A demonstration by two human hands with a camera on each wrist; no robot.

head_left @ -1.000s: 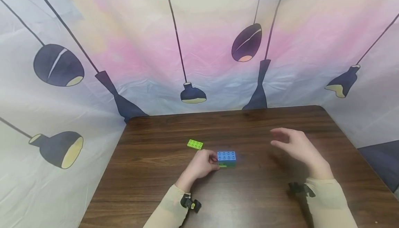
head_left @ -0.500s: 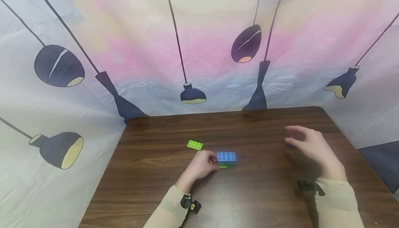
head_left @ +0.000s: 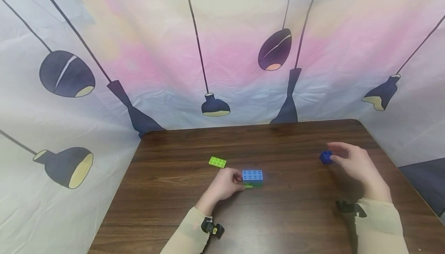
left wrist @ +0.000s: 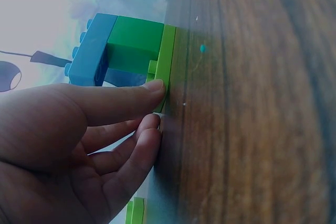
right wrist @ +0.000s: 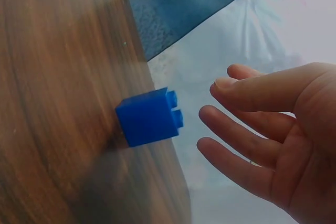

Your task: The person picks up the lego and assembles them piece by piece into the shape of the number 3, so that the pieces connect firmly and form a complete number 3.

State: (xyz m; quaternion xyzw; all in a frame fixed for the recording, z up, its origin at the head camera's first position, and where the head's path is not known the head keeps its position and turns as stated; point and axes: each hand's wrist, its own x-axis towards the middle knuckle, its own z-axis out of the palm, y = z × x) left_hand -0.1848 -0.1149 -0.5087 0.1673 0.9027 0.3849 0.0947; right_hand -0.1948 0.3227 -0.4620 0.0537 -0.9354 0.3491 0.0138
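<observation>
Near the middle of the table, a small stack of toy building bricks has a light blue brick [head_left: 252,175] on top, a green brick [left wrist: 137,40] under it and a thin lime base brick [left wrist: 167,59] at the bottom. My left hand [head_left: 224,184] pinches the near left end of that lime base between thumb and fingers. To the right, a small dark blue brick [head_left: 326,157] stands studs up on the table. Just beside it hovers my right hand [right wrist: 268,129], fingers loosely spread and apart from the brick in the right wrist view.
A loose thin lime brick [head_left: 217,162] lies behind my left hand. The brown wooden table [head_left: 285,223] ends at the back against a printed cloth [head_left: 236,61] with painted lamps.
My right hand has moved to the right, and the dark blue brick that it covered now shows on the table. My left hand and the stack have stayed in place.
</observation>
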